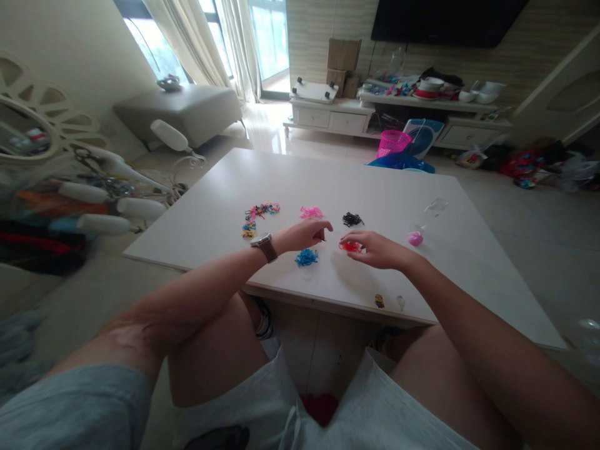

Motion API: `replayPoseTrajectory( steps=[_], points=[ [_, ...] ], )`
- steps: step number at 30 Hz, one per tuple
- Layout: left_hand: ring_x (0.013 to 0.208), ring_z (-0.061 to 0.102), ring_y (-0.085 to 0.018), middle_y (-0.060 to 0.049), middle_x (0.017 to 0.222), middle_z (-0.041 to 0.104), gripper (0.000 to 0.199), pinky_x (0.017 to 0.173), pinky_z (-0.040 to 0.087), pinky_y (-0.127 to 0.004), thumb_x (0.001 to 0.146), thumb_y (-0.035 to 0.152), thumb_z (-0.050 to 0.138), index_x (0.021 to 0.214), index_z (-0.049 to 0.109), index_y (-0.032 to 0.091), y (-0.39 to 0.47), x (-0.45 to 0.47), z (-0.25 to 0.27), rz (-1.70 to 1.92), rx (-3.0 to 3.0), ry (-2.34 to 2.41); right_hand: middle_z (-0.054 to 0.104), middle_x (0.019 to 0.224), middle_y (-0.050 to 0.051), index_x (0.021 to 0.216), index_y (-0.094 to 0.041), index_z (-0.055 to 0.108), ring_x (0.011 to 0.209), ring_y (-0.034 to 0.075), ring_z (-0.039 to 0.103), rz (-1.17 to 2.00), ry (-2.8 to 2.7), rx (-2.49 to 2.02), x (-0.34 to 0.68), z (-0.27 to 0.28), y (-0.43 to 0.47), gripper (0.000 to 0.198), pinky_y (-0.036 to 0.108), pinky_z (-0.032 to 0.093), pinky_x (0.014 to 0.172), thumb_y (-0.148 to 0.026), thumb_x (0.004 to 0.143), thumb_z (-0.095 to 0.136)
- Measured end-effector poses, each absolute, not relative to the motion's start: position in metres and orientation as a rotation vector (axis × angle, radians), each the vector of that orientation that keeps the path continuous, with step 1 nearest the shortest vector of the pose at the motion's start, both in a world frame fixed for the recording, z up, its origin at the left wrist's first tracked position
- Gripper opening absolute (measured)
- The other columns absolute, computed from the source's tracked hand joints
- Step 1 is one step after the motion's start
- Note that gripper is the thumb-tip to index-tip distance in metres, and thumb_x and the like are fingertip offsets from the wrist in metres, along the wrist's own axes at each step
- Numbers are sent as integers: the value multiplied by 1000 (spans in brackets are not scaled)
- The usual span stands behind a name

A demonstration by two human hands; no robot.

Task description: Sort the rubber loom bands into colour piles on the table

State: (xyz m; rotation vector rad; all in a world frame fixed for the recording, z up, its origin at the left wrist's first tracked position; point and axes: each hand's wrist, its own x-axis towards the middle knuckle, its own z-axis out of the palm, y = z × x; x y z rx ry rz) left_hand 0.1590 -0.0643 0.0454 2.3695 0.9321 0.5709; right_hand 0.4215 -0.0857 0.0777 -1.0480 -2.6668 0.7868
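My left hand (309, 234), with a watch (265, 246) on its wrist, hovers over the middle of the white table (403, 187). Its fingers are curled together; a small dark bit shows at the tips, too small to name. My right hand (375, 250) is at a pile of small red bands (349, 247), thumb and fingers apart around it. Close by lie piles of pink bands (311, 212), black bands (352, 219) and blue bands (306, 257). A curved row of mixed-colour bands (262, 210) lies at the left.
Toward the right are a pink round object (415, 239) and a clear plastic piece (437, 207). Near the front edge lie a yellow figure charm (379, 301) and a small clear item (400, 302). Beyond the table stands a pink basket (392, 144); a white-armed lamp (169, 135) is at left.
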Motion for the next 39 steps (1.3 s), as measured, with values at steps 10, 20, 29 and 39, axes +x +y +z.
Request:
replayPoseTrajectory(
  steps=[10,20,29,39],
  points=[
    [76,67,-16,-4,85,74,31,71,51,-27,84,7,58,113,64,16,-68,162,48,566,2351,913,55,149,7,146,-29,55,130,28,58,707,-2770,-938,401,57,-97,55,44,46,112,-25,91,60],
    [75,67,-15,-4,84,74,31,70,51,-26,84,5,59,112,64,17,-69,162,49,562,2348,915,57,147,5,145,-31,56,127,28,61,671,-2778,-980,399,51,-95,52,43,49,109,-28,92,60],
    [88,70,-16,-10,105,72,36,77,57,-28,79,6,65,114,64,16,-58,151,47,697,2391,948,61,142,9,135,-23,64,117,26,66,571,-2645,-1215,413,47,-70,42,39,52,103,-30,94,59],
    [77,69,-16,-6,90,75,29,72,56,-27,75,11,67,103,70,15,-25,89,66,889,2098,1489,58,146,11,137,-17,60,133,28,55,296,-2566,-1635,441,16,-19,48,40,44,113,-24,89,59]
  ],
)
